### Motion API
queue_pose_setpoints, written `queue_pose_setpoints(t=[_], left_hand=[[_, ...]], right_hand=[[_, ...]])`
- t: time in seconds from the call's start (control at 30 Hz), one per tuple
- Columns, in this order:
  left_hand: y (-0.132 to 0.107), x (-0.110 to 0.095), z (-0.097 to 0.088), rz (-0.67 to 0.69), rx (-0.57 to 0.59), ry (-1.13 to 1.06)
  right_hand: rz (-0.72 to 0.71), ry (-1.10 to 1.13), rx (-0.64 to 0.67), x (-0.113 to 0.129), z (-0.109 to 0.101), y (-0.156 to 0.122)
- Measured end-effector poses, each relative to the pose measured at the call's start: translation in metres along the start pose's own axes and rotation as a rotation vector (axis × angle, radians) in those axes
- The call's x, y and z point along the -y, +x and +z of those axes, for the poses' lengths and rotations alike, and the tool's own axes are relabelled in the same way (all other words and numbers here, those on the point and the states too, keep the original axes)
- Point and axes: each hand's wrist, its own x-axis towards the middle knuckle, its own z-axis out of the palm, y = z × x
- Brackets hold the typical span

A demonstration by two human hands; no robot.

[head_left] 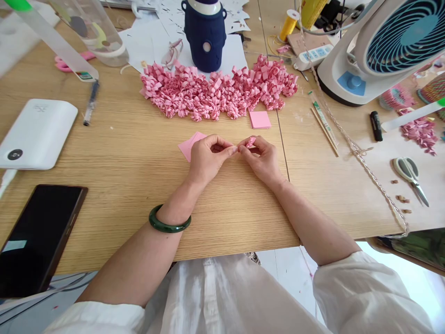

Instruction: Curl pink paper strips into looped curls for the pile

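Note:
My two hands meet fingertip to fingertip over the middle of the table. Between the thumb and fingers of my right hand is a small curled pink paper piece. My left hand is closed in a pinch right beside it, and its tips seem to touch the same piece, though what they grip is too small to make out. Partly under my left hand lie pink paper sheets. A small stack of pink paper squares rests beyond my right hand. Behind it spreads a long heap of curled pink paper pieces.
A dark blue bottle stands behind the heap. On the left are a white power bank and a phone. To the right stand a fan, a twisted cord, scissors and a black marker.

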Motion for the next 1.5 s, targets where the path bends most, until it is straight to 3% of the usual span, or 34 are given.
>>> queue_pose_setpoints(t=[0.53,0.8,1.27,1.37,1.5], left_hand=[[0.001,0.002,-0.003,-0.015,0.056,-0.037],[0.001,0.002,-0.003,-0.016,0.047,-0.021],[-0.002,-0.008,0.001,-0.079,0.016,-0.159],[-0.002,-0.007,0.002,-0.103,0.060,-0.213],[-0.003,-0.007,0.000,-0.095,0.023,-0.184]], right_hand=[[0.006,-0.009,0.003,0.002,-0.001,-0.001],[-0.018,0.037,0.086,0.000,-0.002,0.000],[0.076,0.269,0.069,0.006,0.001,0.000],[0.100,0.256,0.043,0.005,0.001,0.000],[0.125,0.205,-0.029,0.003,0.000,0.001]])
